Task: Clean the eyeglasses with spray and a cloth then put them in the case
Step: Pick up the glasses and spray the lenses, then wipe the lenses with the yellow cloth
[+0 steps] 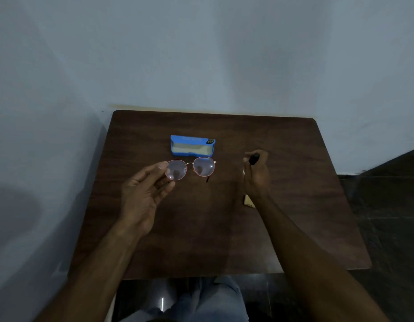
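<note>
Eyeglasses (190, 169): above table (201, 240) centre, rim pinched by left hand (143, 194) | spray bottle (253, 159) (only dark top visible): gripped in right hand (257, 175), 3 o'clock | case (192, 146): apparently open, 12 o'clock | cloth (249, 202) (probable): under right wrist | progress: early; spraying, wiping, casing remaining.

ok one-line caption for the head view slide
Left hand holds the eyeglasses, right hand grips the spray bottle, blue case open on the wooden table.
</note>
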A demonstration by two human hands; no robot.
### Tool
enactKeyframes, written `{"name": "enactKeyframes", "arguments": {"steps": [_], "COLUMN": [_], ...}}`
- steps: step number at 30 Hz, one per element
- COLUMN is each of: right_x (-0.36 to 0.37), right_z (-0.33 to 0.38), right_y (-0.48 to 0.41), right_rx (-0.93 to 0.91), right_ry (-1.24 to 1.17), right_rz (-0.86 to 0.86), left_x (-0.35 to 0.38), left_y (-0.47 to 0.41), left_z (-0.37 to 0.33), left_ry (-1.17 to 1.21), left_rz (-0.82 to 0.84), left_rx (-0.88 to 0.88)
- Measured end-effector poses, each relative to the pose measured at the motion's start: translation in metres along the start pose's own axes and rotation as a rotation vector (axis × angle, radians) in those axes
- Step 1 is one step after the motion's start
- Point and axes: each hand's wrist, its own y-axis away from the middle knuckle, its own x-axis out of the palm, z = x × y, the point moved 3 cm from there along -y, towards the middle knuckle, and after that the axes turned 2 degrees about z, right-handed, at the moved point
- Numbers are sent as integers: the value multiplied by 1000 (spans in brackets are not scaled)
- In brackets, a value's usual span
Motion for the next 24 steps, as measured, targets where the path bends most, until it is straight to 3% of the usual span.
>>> {"name": "enactKeyframes", "arguments": {"steps": [19, 24], "right_x": [7, -7], "right_z": [-46, -67], "right_y": [-16, 23], "right_rx": [110, 149], "right_ry": [-64, 36], "right_rz": [67, -103], "left_x": [6, 10], "left_y": [-4, -5], "left_z": [13, 13], "left_ry": [27, 43], "left_rz": [-37, -36], "left_rx": [-13, -34]}}
